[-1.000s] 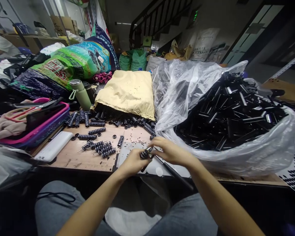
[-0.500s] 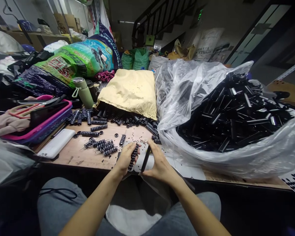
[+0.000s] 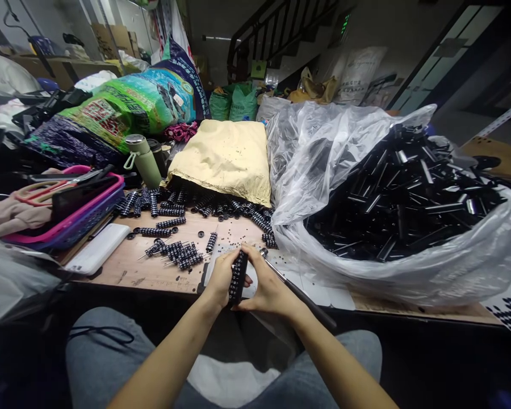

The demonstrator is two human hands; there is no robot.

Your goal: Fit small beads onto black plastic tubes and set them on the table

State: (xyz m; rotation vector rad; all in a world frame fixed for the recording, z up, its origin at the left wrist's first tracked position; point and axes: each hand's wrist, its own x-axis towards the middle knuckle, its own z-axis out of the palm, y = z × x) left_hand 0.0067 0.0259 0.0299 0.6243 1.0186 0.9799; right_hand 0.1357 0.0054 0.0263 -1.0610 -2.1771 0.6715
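My left hand [image 3: 220, 279] is closed round a black roller of number wheels [image 3: 235, 278] with white characters, held above the table edge. My right hand [image 3: 267, 284] grips a slim black casing strip [image 3: 243, 275] between thumb and fingers. The strip sits against the roller's right side; whether it is fitted onto it I cannot tell. A tool with a metal shaft and dark handle [image 3: 300, 292] lies by my right hand. To the left rests a group of similar rollers [image 3: 183, 254] with thin pins sticking out, and a single roller [image 3: 212, 242] lies nearer my hands.
A clear plastic bag [image 3: 300, 227] full of black casings [image 3: 392, 204] takes up the right. Behind are a cream cloth sack [image 3: 225, 156] and more rollers [image 3: 170, 211]. On the left stand a white phone [image 3: 97, 248], a pink basket [image 3: 106, 207] and a green flask [image 3: 142, 162].
My right hand has moved left, bringing the black casing strip up against the roller in my left hand. The roller is turned so its characters face me, and the tool beside my right hand shows more.
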